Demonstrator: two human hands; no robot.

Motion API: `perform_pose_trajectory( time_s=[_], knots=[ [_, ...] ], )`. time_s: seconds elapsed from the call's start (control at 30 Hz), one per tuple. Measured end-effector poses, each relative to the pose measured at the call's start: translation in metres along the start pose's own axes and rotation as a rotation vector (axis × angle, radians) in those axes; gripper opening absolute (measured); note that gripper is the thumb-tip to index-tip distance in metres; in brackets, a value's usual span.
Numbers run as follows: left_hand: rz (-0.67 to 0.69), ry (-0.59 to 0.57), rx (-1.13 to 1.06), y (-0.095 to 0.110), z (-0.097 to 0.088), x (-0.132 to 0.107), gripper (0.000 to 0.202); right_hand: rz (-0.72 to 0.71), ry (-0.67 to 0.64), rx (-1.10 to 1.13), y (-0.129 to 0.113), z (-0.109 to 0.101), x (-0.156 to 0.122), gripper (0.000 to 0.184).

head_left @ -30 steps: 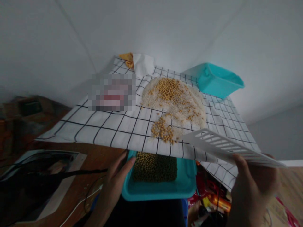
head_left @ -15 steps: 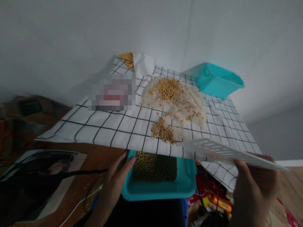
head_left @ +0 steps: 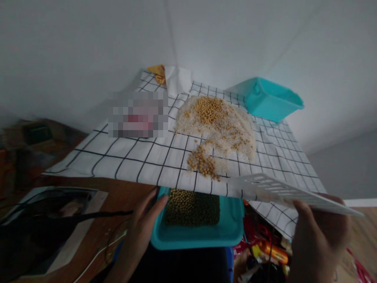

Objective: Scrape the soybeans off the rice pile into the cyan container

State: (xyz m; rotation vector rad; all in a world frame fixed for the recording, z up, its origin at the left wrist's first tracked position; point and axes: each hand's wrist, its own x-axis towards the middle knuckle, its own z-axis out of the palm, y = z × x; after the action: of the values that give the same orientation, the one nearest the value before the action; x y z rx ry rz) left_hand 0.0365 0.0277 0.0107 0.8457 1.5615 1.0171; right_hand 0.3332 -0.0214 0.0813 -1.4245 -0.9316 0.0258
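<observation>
My left hand (head_left: 144,224) is closed on the left rim of a teal plastic bin (head_left: 200,241), held below the table's front edge. Inside it lie yellow soybeans (head_left: 179,204) beside darker green beans (head_left: 207,210). Off to the right, my right hand (head_left: 322,228) grips a flat white slotted plastic piece (head_left: 277,190), thumb near its front edge. Its far left end is at the cloth's front edge, near a small heap of soybeans (head_left: 203,163). Behind that spreads a larger mound of pale rice-like grains (head_left: 238,133) with soybeans (head_left: 210,110) on top.
A white black-checked cloth (head_left: 132,153) covers the table. Another teal bin (head_left: 266,102) stands at the back right. White cloth or paper (head_left: 178,80) and a yellow cloth (head_left: 159,74) lie at the back. A blurred-out item (head_left: 138,116) is on the left. A wall rises behind.
The slotted piece and my right hand have shifted slightly right. My left hand stays on the bin, and the heaps look unchanged.
</observation>
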Motion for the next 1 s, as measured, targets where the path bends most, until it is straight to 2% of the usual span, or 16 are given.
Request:
perform_pose_trajectory(
  time_s=[0.23,0.47,0.7,0.83,1.0],
  knots=[
    [0.037,-0.043,-0.026,-0.002,0.001,0.003,0.037,0.001,0.014,0.036,0.001,0.000,0.000,0.030],
    [-0.030,0.045,0.020,-0.005,0.000,0.002,0.042,-0.073,-0.080,0.102,0.005,0.003,-0.001,0.028],
    [-0.009,0.022,-0.021,-0.001,0.003,0.001,0.038,-0.075,-0.050,0.076,0.007,0.011,0.000,0.030],
    [0.011,-0.002,-0.002,-0.002,0.001,0.002,0.037,-0.068,0.026,-0.001,0.006,0.010,0.001,0.031],
    [-0.033,0.044,0.035,-0.009,-0.001,0.005,0.045,-0.005,0.057,0.021,-0.001,0.008,0.000,0.025]
  ],
)
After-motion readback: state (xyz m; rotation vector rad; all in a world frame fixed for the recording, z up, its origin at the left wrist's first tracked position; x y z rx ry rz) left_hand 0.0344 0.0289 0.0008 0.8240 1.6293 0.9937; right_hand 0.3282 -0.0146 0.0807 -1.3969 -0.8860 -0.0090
